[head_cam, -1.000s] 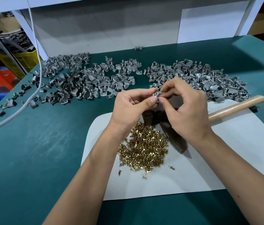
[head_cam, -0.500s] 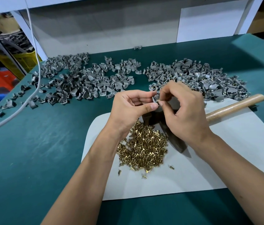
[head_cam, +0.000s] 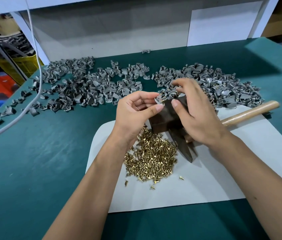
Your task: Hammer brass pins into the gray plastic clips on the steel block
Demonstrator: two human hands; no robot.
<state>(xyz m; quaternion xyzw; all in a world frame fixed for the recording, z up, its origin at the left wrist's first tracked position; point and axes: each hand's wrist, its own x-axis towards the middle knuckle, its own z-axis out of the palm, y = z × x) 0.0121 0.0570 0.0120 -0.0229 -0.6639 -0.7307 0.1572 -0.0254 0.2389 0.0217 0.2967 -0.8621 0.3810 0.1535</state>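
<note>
Step in hand, as judged: seating a pin in a clip ahead of hammering; no blow is being struck. The left hand (head_cam: 137,111) pinches a gray plastic clip (head_cam: 159,98) between thumb and fingers, at the far left top edge of the steel block (head_cam: 169,116); a brass pin (head_cam: 163,101) shows at the clip. The right hand (head_cam: 195,111) is curled over the block top, fingertips at the clip; whether it grips the pin or anything else cannot be told. The hammer (head_cam: 251,112) lies idle on the white mat (head_cam: 188,184), handle running far right, head near the block; the next move would call for the right hand to free itself and take that handle. The brass pin heap (head_cam: 151,160) sits on the mat near the block; clip piles (head_cam: 91,84) lie along the far side. Hidden: the block's top face and the pin's seating, under the right hand; part of the hammer head, behind the wrist.
</note>
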